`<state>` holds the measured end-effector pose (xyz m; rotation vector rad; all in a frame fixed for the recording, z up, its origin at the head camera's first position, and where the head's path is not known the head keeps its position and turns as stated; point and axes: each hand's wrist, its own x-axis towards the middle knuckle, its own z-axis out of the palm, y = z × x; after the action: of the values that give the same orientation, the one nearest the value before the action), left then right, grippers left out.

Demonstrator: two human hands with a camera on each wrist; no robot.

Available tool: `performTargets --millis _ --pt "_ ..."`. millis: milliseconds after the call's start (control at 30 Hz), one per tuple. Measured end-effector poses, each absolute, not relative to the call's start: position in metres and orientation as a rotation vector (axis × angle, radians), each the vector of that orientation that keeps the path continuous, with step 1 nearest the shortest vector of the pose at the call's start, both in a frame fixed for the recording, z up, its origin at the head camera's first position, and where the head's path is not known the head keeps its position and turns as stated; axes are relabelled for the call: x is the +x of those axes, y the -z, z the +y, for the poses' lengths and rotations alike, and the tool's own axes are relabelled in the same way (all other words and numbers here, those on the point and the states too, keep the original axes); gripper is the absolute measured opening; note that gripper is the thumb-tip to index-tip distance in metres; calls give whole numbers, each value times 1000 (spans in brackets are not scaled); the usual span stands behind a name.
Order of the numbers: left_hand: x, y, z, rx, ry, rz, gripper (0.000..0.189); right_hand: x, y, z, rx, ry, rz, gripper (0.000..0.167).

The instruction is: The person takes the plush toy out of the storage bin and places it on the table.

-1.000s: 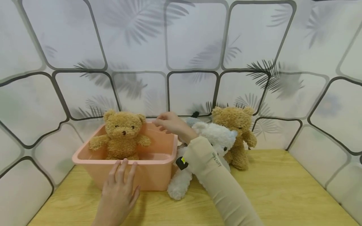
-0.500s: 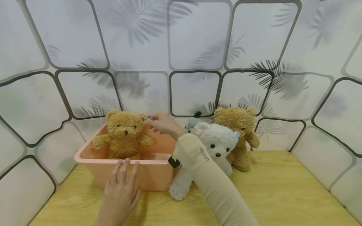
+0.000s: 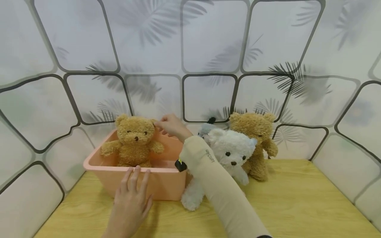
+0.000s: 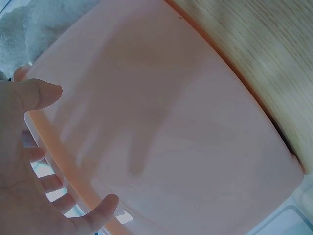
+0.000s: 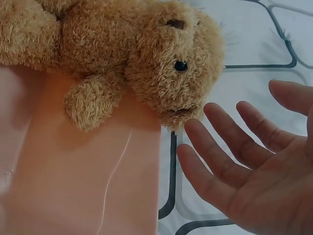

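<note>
A brown teddy bear (image 3: pixel 135 142) sits upright inside a pink plastic tub (image 3: pixel 143 183), arms spread to the sides. My right hand (image 3: pixel 173 127) is beside the bear's head, fingertips right at its ear. In the right wrist view that hand (image 5: pixel 264 166) has its fingers spread and slightly bent, with nothing between them. My left hand (image 3: pixel 131 198) rests its fingers on the tub's front rim. From the left wrist view, the same hand (image 4: pixel 34 161) has its fingertips over the rim and the thumb against the outer wall.
Right of the tub, a white plush bear (image 3: pixel 232 150) leans, partly hidden by my right sleeve. Behind it are a second brown teddy bear (image 3: pixel 253 142) and a grey-blue plush toy (image 3: pixel 205 129). All stand on a wooden table (image 3: pixel 312 198) before a patterned cloth wall (image 3: pixel 208 96).
My right hand has moved left, from over the tub's right side to the bear's ear. The left hand stays on the rim. The head view has shifted slightly.
</note>
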<state>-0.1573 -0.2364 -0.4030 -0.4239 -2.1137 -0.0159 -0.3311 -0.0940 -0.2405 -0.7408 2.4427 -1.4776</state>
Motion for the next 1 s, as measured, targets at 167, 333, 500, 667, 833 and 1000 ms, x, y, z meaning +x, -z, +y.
performTargets --millis 167,333,500,667,833,1000 --pt "-158 401 -234 -426 33 -2109 62 -345 244 -100 -730 1446 2468 34" --pt "-160 401 -232 -423 41 -2104 61 -354 251 -103 -723 1456 2477 36" --pt "-159 403 -233 -419 24 -2082 60 -360 267 -112 -648 1461 2430 36" --pt "-158 403 -233 -407 14 -2103 61 -361 278 -125 -546 1395 2394 37" --pt "-157 402 -232 -405 17 -2115 61 -362 284 -132 -569 1329 2349 70" --pt "-155 402 -233 -400 3 -2125 62 -356 290 -130 -566 1291 2270 73"
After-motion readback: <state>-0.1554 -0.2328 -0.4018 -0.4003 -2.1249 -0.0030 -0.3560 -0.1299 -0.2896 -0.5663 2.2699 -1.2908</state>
